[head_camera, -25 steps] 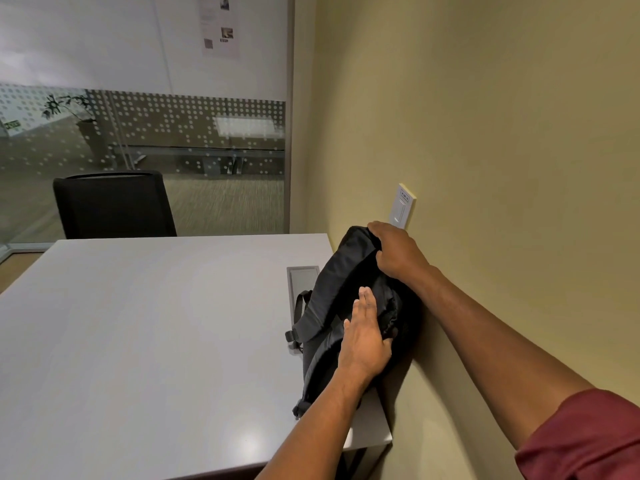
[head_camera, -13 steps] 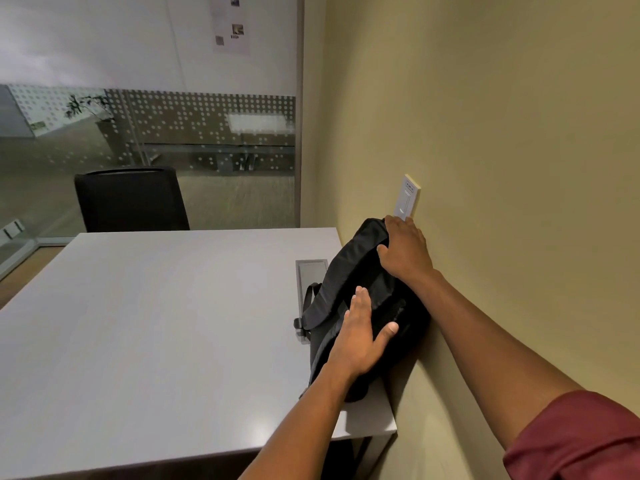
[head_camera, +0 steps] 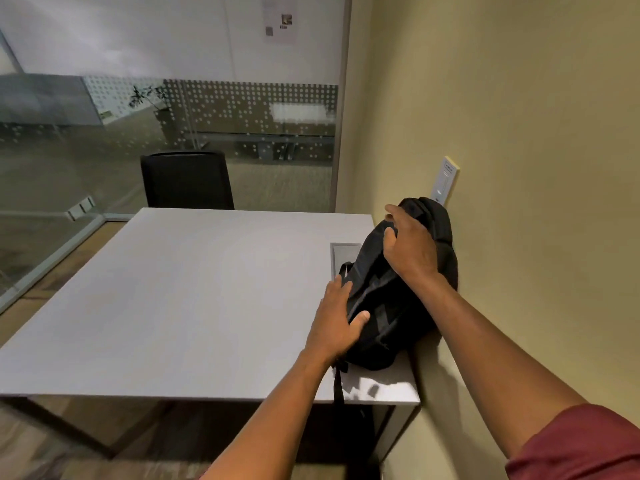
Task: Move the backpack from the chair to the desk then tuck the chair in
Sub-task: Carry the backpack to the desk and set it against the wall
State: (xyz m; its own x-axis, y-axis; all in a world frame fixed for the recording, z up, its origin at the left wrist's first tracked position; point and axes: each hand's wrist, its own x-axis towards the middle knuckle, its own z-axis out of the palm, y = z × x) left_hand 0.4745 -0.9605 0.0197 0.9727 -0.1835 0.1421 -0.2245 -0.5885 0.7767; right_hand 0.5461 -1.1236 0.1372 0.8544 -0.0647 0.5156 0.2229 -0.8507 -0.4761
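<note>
The black backpack (head_camera: 391,306) stands on the right end of the grey desk (head_camera: 173,289) and leans against the yellow wall. My left hand (head_camera: 334,323) lies flat against its lower left side, fingers apart and thumb on the fabric. My right hand (head_camera: 412,247) rests over the upper front of the bag with its fingers curled onto it. One strap (head_camera: 337,382) hangs over the desk's front edge. A black chair (head_camera: 187,180) stands at the far side of the desk. No other chair is in view.
A grey cable hatch (head_camera: 341,252) is set into the desk just left of the bag. A white wall plate (head_camera: 446,180) sits above the bag's top. A glass partition (head_camera: 69,150) runs along the left and back.
My right hand has slid from the bag's top edge down onto its upper front. My left hand has shifted lower and to the left on the bag. The view has pulled back.
</note>
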